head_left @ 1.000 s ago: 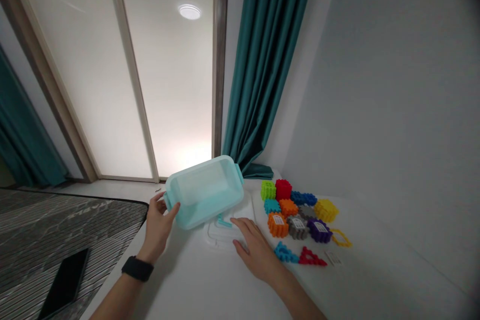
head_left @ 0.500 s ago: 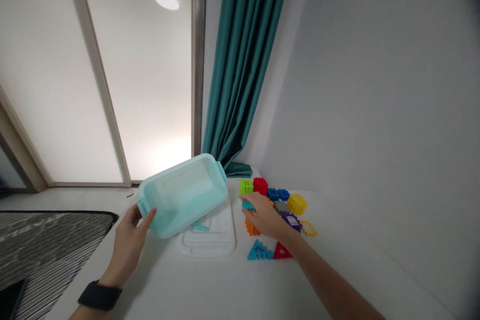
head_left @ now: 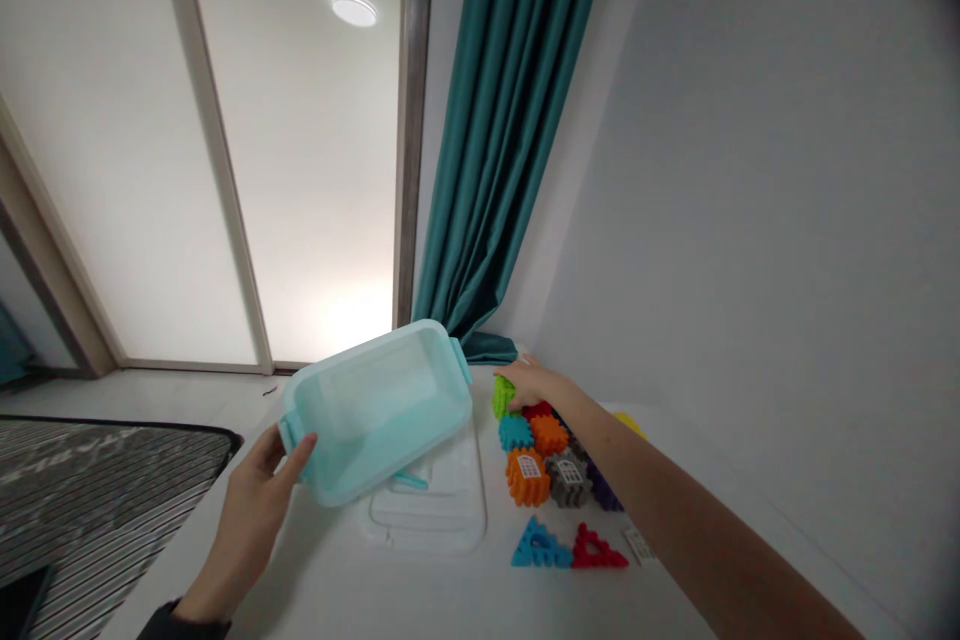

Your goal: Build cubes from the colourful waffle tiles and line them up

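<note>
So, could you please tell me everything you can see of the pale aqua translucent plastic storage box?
The pale aqua translucent plastic storage box is rectangular and open-topped, with a small tab at each short end. No lid is on it, and its inside looks empty. It is tilted with its opening toward the camera, held up at one end by the left hand. It overlaps a white plastic lid in view; whether they touch cannot be told.
</note>
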### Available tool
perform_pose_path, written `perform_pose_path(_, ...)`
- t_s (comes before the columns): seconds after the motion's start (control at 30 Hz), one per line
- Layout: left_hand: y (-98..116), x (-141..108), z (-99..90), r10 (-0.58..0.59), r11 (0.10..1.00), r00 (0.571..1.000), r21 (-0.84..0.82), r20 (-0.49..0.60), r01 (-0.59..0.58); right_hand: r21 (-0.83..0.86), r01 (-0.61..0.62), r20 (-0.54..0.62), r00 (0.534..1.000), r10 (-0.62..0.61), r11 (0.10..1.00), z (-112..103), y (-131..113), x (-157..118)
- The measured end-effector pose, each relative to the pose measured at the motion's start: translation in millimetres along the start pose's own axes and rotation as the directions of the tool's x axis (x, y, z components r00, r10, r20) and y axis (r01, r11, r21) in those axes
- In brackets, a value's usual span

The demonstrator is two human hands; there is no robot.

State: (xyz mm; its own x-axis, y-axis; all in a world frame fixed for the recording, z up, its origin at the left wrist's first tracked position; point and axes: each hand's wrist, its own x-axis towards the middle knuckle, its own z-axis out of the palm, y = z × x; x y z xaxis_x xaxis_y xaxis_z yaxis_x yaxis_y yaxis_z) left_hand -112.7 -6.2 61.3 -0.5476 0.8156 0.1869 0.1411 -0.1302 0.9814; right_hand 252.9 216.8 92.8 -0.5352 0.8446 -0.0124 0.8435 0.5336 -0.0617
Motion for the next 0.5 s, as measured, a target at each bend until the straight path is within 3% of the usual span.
perform_pose_path(0.23,0,1,-0.3,-0.024,0.998,1.000,-0.061,0.011,0.024,0.025,-0.043,0.117,0.992,0.040,0.999,-11,-3,8)
perform_pose_path(0.4,-5,2,-0.3,-0.017,0.998,1.000,-0.065,-0.004,0.017,0.140,0.025,0.059,0.998,-0.034,0.990,-52,-15,-12)
perform_pose_path(0.5,-6,0,1.3,-0.012,0.997,1.000,-0.074,0.020,0.014,0.227,0.119,0.012,0.992,-0.125,0.967,-79,-39,-28)
